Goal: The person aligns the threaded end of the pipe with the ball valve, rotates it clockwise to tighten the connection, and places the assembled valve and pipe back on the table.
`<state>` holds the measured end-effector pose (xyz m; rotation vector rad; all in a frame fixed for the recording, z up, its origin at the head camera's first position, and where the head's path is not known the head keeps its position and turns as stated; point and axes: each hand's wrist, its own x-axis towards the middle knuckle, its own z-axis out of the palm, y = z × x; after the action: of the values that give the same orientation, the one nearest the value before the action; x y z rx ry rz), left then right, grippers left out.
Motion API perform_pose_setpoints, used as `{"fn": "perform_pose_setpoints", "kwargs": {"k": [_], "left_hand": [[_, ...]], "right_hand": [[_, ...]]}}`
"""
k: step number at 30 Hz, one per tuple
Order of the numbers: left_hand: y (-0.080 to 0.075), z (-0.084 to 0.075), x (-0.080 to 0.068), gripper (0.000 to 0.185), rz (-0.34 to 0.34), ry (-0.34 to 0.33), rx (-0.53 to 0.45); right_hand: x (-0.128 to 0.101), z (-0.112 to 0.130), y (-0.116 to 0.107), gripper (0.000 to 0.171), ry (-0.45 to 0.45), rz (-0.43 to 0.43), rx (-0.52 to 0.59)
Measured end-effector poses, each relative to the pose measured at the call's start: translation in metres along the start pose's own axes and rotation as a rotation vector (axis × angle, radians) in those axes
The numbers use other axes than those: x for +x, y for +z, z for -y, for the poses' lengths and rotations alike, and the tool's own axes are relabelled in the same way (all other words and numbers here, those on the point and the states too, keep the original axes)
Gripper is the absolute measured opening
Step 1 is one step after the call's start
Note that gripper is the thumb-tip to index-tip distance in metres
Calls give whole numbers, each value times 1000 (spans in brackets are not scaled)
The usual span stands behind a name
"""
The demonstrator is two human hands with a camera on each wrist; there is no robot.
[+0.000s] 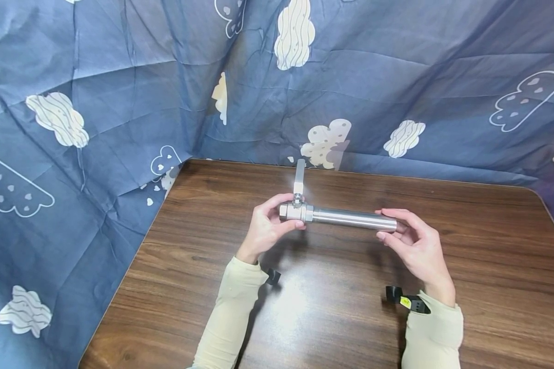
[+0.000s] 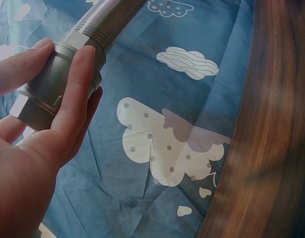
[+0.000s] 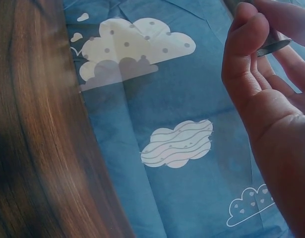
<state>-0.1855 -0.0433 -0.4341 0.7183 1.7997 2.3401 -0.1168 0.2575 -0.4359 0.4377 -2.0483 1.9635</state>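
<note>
A silver ball valve with a flat lever handle sits at the left end of a shiny metal pipe. The two are joined in line and held up over the table, the lever pointing toward the back. My left hand grips the valve body between thumb and fingers. In the left wrist view, threads show where the pipe meets the valve's hex end. My right hand holds the pipe's right end, its thumb on the near side. The right wrist view shows the pipe's end rim among the fingers.
Beneath the hands is a brown wood-grain table, with a bright light reflection near its middle. A blue cloth with cloud prints hangs along its back and left edges. Small black cameras are strapped at both wrists.
</note>
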Motion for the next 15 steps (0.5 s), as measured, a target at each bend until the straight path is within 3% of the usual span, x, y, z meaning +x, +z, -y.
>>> {"fn": "perform_pose_setpoints", "kwargs": {"k": [15], "left_hand": [[0,-1,-1,56,-6,-28,-3]], "right_hand": [[-1,1,0,49,29,5,-12]]}}
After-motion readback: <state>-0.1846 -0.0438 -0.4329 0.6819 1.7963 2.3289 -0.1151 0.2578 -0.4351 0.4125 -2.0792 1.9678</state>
